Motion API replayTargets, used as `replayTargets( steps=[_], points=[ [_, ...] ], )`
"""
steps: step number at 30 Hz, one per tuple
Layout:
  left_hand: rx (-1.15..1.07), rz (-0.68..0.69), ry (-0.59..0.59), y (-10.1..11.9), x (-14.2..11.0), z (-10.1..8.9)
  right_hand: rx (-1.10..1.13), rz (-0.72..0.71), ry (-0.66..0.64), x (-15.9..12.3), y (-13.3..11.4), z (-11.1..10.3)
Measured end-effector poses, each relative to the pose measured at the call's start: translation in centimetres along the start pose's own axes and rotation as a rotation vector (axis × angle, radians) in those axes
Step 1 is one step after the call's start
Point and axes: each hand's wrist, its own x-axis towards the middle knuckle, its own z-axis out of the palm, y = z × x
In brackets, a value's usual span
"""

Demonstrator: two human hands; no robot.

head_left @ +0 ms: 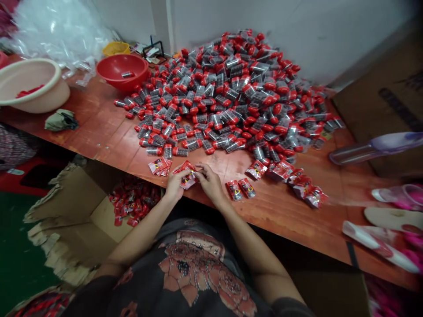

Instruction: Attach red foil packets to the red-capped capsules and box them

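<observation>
My left hand [174,185] and my right hand [209,184] meet near the table's front edge, both pinching a red printed packet [187,175] between them. A large heap of clear capsule-shaped containers [224,97] with red caps and dark contents spreads across the orange-red wooden table [99,141]. Its nearest containers lie just above my hands. A small stack of red packets [159,166] lies left of my left hand. A pair of packets [238,189] sits right of my right hand, and more packets [291,178] trail further right.
An open cardboard box [79,211] full of red packets stands below the table's left edge. A red bowl [122,71] and a beige basin [31,83] sit at the back left, near a clear plastic bag mass [56,33]. Pink-and-white plastic items [390,220] lie at the right.
</observation>
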Motion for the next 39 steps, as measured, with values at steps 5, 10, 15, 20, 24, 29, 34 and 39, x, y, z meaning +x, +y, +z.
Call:
replayTargets(
  steps=[5, 10, 15, 20, 24, 29, 34, 39],
  points=[
    [-0.007, 0.002, 0.028, 1.1, 1.0, -0.7, -0.431, -0.110, 0.001, 5.7, 0.7, -3.3],
    [-0.037, -0.019, 0.043, 1.7, 0.7, -0.9, -0.734, -0.124, -0.066, 7.0, 1.4, -4.3],
    [-0.081, -0.129, 0.086, 2.3, 0.4, -1.3, -0.882, -0.199, -0.221, 3.3, 0.3, -4.4],
    [-0.112, -0.234, 0.111, 2.2, 0.2, -1.1, -0.973, -0.305, -0.417, 2.5, -0.1, -6.0],
    [-0.144, -0.283, 0.108, 2.3, -0.4, -0.7, -1.036, -0.375, -0.479, 2.8, 0.4, -6.9],
    [-0.185, -0.329, 0.093, 2.4, -1.0, -0.1, -1.104, -0.382, -0.365, 1.9, 1.2, -6.0],
    [-0.185, -0.334, 0.091, 1.8, -1.1, 0.1, -0.747, -0.083, -0.077, -0.2, 0.8, -4.4],
    [-0.163, -0.279, 0.050, 0.6, -0.9, -0.1, -0.006, 0.149, 0.141, -2.0, -0.4, -3.1]
  ],
)
